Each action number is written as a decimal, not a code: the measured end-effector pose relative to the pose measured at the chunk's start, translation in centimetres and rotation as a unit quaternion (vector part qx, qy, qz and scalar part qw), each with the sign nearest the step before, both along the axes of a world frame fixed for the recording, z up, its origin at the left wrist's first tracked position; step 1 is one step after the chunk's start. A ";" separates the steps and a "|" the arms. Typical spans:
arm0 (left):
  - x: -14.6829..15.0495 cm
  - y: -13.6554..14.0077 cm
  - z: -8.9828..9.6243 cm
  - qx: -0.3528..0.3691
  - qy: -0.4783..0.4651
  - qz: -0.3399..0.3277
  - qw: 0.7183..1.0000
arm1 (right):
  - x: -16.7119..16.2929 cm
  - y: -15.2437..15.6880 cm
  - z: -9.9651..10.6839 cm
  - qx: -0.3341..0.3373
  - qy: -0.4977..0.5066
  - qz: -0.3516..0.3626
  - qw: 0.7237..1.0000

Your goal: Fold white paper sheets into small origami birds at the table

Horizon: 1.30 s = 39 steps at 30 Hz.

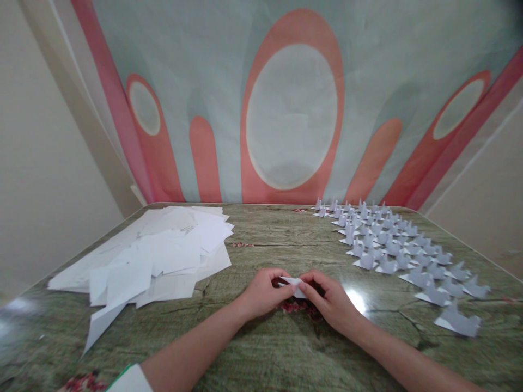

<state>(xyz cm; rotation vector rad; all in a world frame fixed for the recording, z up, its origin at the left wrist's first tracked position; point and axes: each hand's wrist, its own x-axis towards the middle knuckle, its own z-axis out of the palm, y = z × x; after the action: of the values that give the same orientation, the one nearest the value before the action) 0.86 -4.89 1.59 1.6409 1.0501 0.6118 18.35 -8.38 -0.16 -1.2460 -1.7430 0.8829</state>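
Observation:
Between my two hands is a small piece of folded white paper (299,293), held a little above the table near the middle. My left hand (266,291) pinches its left side with thumb and fingers, and a pointed tip shows there. Closed on the paper's right side is my right hand (327,296), its thumb pressed on the near face. Fingers cover part of the folds, so the full shape is hidden.
A spread pile of loose white paper sheets (171,250) lies at the left. Several rows of folded white paper birds (457,320) stand along the right. The wood-patterned table (269,228) meets a printed backdrop (220,65) behind.

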 end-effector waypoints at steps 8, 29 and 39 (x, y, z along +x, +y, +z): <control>0.2 -0.2 -0.6 0.017 -0.050 0.018 0.998 | -0.2 0.2 -0.2 -0.095 0.145 -0.007 0.985; 0.6 0.8 -0.7 0.004 -0.079 0.038 0.996 | -0.4 1.5 0.2 -0.098 0.124 0.029 0.987; 1.2 5.6 -0.3 0.022 -0.112 0.076 0.991 | -0.2 7.0 0.2 -0.085 0.111 -0.005 0.990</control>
<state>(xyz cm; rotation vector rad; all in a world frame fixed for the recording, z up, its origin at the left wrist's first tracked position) 2.10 0.70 1.30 1.4978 1.0060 0.9045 18.16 -1.37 0.05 -1.2123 -1.5084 1.1390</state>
